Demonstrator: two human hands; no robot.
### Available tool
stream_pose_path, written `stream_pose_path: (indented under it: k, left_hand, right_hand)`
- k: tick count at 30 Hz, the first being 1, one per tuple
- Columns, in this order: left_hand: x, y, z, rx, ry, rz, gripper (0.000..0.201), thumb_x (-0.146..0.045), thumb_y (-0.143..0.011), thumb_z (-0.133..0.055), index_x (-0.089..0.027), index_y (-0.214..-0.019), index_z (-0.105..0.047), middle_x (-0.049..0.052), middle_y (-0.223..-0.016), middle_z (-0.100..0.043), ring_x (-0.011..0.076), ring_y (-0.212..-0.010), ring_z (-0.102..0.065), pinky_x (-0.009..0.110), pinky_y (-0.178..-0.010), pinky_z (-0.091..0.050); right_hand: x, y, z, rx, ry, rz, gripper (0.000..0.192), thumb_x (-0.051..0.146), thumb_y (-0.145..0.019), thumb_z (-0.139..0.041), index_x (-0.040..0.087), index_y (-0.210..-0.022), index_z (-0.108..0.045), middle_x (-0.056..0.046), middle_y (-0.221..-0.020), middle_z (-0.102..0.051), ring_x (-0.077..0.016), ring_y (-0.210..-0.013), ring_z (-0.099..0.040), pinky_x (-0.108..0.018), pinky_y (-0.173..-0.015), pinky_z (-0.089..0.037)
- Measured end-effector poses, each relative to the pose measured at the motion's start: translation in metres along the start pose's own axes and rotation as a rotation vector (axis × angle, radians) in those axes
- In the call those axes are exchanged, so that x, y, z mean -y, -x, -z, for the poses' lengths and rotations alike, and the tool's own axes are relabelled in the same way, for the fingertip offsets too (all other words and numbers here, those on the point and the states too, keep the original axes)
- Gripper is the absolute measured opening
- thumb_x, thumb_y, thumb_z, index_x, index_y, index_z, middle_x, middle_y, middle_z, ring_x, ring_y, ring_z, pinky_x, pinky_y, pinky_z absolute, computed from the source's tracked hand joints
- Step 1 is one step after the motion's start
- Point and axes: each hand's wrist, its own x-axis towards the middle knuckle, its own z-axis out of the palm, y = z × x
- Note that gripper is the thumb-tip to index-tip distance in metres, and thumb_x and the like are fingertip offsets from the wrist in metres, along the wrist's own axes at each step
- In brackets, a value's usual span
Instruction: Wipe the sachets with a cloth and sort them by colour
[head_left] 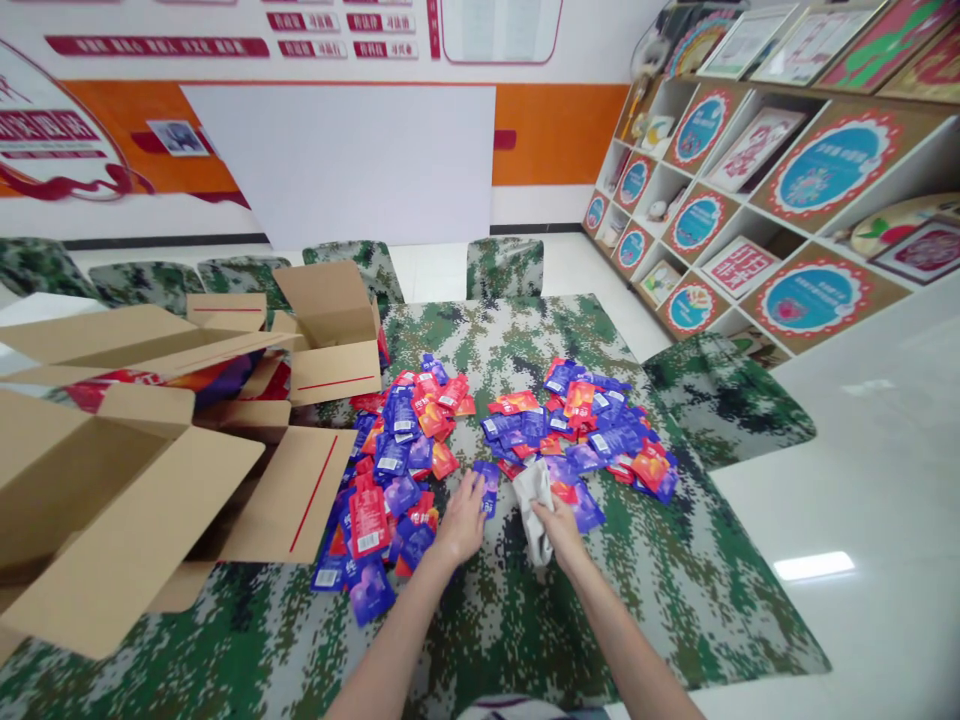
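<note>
Two heaps of small red, blue and purple sachets lie on a camouflage-covered table (525, 620): a left heap (397, 450) and a right heap (585, 430). My left hand (463, 518) rests palm down at the near edge of the left heap, fingertips on a blue sachet (487, 485). My right hand (559, 530) grips a crumpled white cloth (534, 505) that stands up from the table between the two heaps.
Open cardboard boxes (112, 500) crowd the table's left side, one (330, 335) at the back holding more sachets. Camouflage-covered chairs (504, 265) line the far edge and one (720, 400) stands at the right. A display shelf (750, 200) fills the right wall.
</note>
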Motion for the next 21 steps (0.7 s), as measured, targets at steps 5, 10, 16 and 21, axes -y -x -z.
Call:
stream_pose_path:
  k: [5,10,16,21]
  left_hand:
    - [0.001,0.05,-0.012,0.23,-0.191,-0.15,0.074,-0.018,-0.077,-0.046,-0.018,-0.143,-0.013,0.008,-0.15,-0.01,0.0226,-0.137,-0.009,0.041,-0.111,-0.018]
    - [0.005,0.056,-0.017,0.277,-0.214,-0.157,0.074,-0.026,-0.078,-0.047,-0.012,-0.143,-0.013,0.009,-0.15,-0.008,0.0231,-0.137,-0.003,0.039,-0.112,-0.014]
    - [0.007,0.055,-0.023,0.33,-0.206,-0.06,0.065,-0.033,-0.078,-0.048,-0.021,-0.139,-0.028,0.007,-0.146,-0.026,0.0268,-0.136,-0.011,0.044,-0.112,-0.015]
    - [0.007,0.054,-0.021,0.319,-0.187,-0.088,0.067,-0.033,-0.077,-0.05,-0.02,-0.139,-0.026,0.007,-0.145,-0.027,0.0271,-0.136,-0.015,0.043,-0.112,-0.015]
  right_hand:
    - [0.002,-0.014,-0.019,0.149,0.238,0.214,0.051,0.021,-0.065,-0.057,0.019,-0.116,-0.06,-0.006,-0.103,-0.066,-0.0247,-0.094,-0.058,-0.035,-0.082,-0.044]
    - [0.023,-0.01,-0.055,0.329,0.86,0.581,0.053,0.011,-0.072,-0.047,0.024,-0.122,-0.055,-0.008,-0.101,-0.058,-0.022,-0.095,-0.05,-0.033,-0.085,-0.037]
    - [-0.003,0.017,-0.08,0.448,0.992,0.487,0.029,0.031,-0.085,-0.048,0.023,-0.11,-0.058,-0.006,-0.096,-0.056,-0.0195,-0.088,-0.05,-0.027,-0.076,-0.036]
    - [-0.017,0.002,-0.083,0.456,0.948,0.458,0.025,0.035,-0.082,-0.053,0.023,-0.103,-0.059,-0.005,-0.096,-0.056,-0.0197,-0.088,-0.049,-0.027,-0.077,-0.035]
